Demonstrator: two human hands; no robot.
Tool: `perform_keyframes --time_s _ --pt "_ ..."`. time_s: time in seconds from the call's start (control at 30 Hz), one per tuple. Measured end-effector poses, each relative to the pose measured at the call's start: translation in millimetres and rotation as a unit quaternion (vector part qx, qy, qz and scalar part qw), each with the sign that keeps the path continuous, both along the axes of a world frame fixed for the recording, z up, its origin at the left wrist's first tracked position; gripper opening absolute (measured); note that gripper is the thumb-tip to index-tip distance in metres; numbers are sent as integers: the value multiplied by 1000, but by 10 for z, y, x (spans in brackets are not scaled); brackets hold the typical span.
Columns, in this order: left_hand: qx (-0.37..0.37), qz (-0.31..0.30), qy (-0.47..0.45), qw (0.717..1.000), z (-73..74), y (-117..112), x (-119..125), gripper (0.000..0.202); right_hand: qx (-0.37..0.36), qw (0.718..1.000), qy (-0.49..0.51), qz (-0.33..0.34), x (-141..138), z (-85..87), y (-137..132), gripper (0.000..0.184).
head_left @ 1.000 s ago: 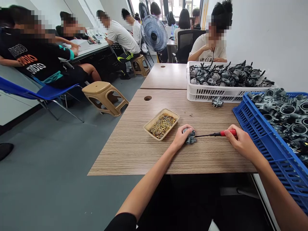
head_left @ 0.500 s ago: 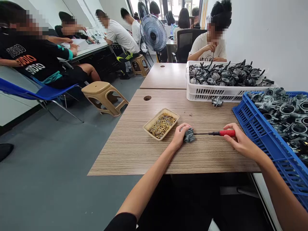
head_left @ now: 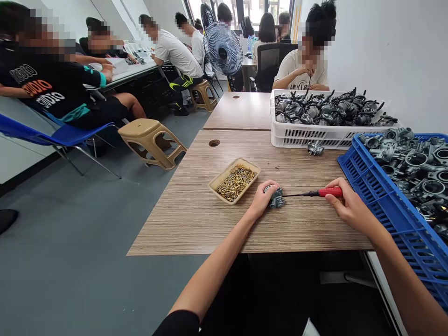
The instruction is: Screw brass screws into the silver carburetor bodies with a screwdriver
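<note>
The metal part [head_left: 276, 198] is a small, lumpy grey casting with a round rim on top. It sits on the wood-grain bench [head_left: 196, 224], near its front middle and just right of a tray. The left grip [head_left: 262, 200] is curled round the part's left side, with the fingers pressed against it.

The screwdriver [head_left: 317, 192] has a thin dark shaft and a ribbed red plastic handle. It lies nearly level, its long axis running left to right and its tip pointing left into the part's right side. The right grip [head_left: 345, 205] pinches the far end of the handle between thumb and fingers.

The shallow beige tray [head_left: 221, 195] holds a heap of small brass pieces [head_left: 236, 179]. Behind, a white slotted crate [head_left: 304, 136] is piled with dark castings, and one loose casting [head_left: 315, 148] lies in front of it. A blue lattice crate [head_left: 364, 184] of grey castings stands near the right grip. A tan plastic stool [head_left: 150, 140] and a fan [head_left: 223, 49] stand on the floor to the left.
</note>
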State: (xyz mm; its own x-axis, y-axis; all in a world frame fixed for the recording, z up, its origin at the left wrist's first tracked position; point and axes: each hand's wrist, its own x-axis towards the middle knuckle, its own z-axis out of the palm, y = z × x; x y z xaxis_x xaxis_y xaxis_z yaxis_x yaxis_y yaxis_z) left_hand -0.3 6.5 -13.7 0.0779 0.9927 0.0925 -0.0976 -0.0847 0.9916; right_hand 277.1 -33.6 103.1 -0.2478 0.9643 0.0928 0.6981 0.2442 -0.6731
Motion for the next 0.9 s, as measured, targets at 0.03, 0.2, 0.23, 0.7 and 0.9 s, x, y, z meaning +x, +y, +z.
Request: perform_keyframes --time_s 0.03,0.2,0.23,0.7,0.9 --pt "3 -1 4 1000 3 -1 2 29 9 1000 -18 -20 -2 -21 9 35" --pt "3 2 11 1000 16 -1 7 31 -4 997 -62 -47 44 -96 53 41" --pt "5 3 16 1000 21 -4 7 31 -15 999 -42 -30 58 -84 55 38" --pt "65 -16 107 992 93 -120 75 17 -27 998 45 -42 51 -209 140 48" --pt "57 11 103 993 64 -104 88 19 -46 996 67 -40 57 -234 157 55"
